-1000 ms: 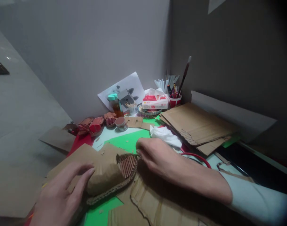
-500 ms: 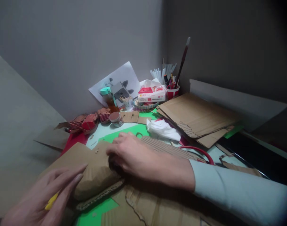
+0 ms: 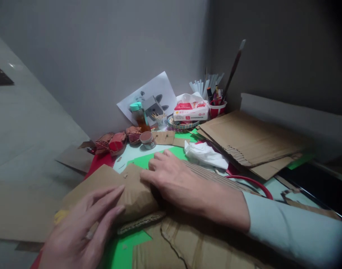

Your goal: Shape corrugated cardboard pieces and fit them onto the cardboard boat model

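A thick folded piece of brown cardboard (image 3: 137,194) lies in front of me, its corrugated edge showing below. My right hand (image 3: 171,177) is closed at its right end, with curled fingers pressed against it; the fingertips are hidden. On the left, my left hand (image 3: 86,224) touches the same piece with fingertips and thumb. A yellow thing (image 3: 60,216) shows behind the left hand and seems tucked in it; its kind is unclear. Under both hands are a green sheet (image 3: 126,248) and a torn flat cardboard sheet (image 3: 204,243).
Stacked cardboard (image 3: 249,138) lies at the right, beside a crumpled white tissue (image 3: 206,155) and a red ring-like handle (image 3: 255,183). Behind stand a tissue pack (image 3: 191,111), a pen cup (image 3: 218,109), a teal-capped bottle (image 3: 141,117) and a small jar (image 3: 147,140). Red striped cardboard pieces (image 3: 117,143) sit at the left.
The view has swung left, so things sit further right. My left hand has moved right and up to touch the folded cardboard. My right hand stays at its right end.
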Available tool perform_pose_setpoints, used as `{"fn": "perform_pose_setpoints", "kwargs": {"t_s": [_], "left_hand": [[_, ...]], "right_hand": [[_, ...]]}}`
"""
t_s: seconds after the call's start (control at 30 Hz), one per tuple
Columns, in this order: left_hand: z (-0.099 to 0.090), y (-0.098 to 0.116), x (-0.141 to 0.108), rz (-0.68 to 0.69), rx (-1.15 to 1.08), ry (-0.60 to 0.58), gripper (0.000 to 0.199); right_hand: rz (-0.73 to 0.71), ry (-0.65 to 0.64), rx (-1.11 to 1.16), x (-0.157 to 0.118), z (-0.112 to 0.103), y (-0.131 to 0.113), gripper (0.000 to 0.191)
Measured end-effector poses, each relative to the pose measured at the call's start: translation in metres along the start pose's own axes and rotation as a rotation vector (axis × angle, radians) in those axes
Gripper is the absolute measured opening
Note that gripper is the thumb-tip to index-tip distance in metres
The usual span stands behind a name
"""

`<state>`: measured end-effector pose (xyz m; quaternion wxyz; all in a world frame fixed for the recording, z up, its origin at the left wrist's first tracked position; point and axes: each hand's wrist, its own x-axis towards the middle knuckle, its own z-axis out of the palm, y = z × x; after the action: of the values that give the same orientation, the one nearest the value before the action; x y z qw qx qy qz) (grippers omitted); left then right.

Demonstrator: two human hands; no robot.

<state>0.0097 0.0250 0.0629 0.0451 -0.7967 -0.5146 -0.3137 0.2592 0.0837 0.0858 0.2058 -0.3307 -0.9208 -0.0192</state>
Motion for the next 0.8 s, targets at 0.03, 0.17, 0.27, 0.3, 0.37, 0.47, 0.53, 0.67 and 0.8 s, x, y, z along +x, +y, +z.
{"fn": "perform_pose_setpoints", "kwargs": {"t_s": [0.03, 0.17, 0.27, 0.3, 0.37, 0.47, 0.53, 0.67, 0.8], "left_hand": [[0.000, 0.000, 0.001, 0.023, 0.014, 0.000, 0.035], [-0.002, -0.003, 0.004, 0.203, 0.145, -0.008, 0.042], [-0.002, 0.001, 0.007, 0.233, 0.175, -0.008, 0.039], [-0.002, 0.004, 0.009, 0.238, 0.178, -0.003, 0.038], [-0.001, 0.013, 0.012, 0.254, 0.175, 0.038, 0.033], [-0.003, 0.025, 0.017, 0.272, 0.183, 0.138, 0.030], [-0.003, 0.029, 0.019, 0.273, 0.199, 0.170, 0.032], [0.004, 0.025, 0.018, 0.302, 0.269, 0.115, 0.035], [0.013, 0.018, 0.011, 0.382, 0.353, 0.041, 0.035]], "right_hand": [[-0.002, 0.000, -0.009, 0.000, 0.000, 0.000, 0.012], [0.018, -0.003, -0.003, 0.000, 0.003, 0.003, 0.012], [0.041, -0.010, 0.016, 0.001, 0.005, 0.007, 0.012], [0.045, -0.010, 0.023, 0.001, 0.006, 0.009, 0.012], [0.055, 0.004, 0.029, -0.001, 0.005, 0.012, 0.014], [0.094, 0.048, 0.027, -0.008, 0.000, 0.010, 0.021], [0.089, 0.086, 0.027, -0.013, -0.004, 0.002, 0.022], [-0.057, 0.112, 0.005, -0.023, -0.002, -0.022, 0.039], [-0.080, 0.032, -0.107, -0.030, 0.018, -0.030, 0.054]]}}
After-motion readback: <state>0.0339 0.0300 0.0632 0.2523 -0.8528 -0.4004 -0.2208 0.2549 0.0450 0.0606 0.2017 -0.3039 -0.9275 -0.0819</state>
